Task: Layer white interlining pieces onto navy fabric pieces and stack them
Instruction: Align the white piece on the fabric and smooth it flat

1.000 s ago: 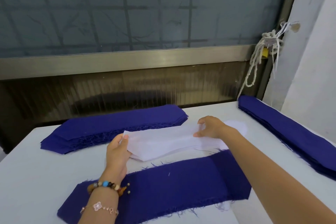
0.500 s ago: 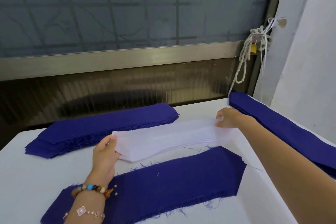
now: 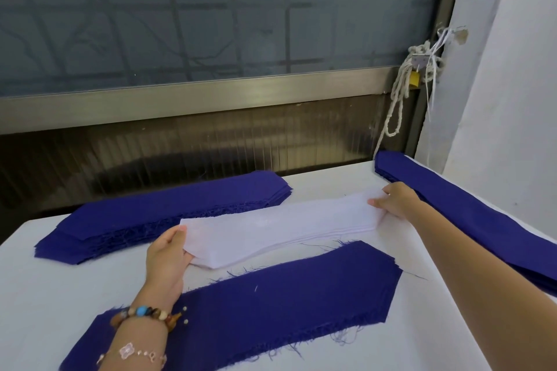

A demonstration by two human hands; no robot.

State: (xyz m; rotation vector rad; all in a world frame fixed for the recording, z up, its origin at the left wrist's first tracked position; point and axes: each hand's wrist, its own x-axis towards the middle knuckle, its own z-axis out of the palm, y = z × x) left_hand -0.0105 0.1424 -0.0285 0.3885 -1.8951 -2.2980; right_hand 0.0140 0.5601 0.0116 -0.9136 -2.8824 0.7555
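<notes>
A stack of white interlining pieces point(image 3: 280, 226) lies mid-worktop, held at both ends. The left hand point(image 3: 167, 256) grips its left end, thumb on top. The right hand point(image 3: 398, 200) pinches its right end. Just in front lies a navy fabric piece point(image 3: 271, 304) with frayed edges, only a narrow strip of white worktop point(image 3: 45, 295) between. A navy stack point(image 3: 168, 211) sits just behind the interlining, and another navy stack point(image 3: 470, 217) runs along the worktop's right edge. Bare worktop shows at near left.
</notes>
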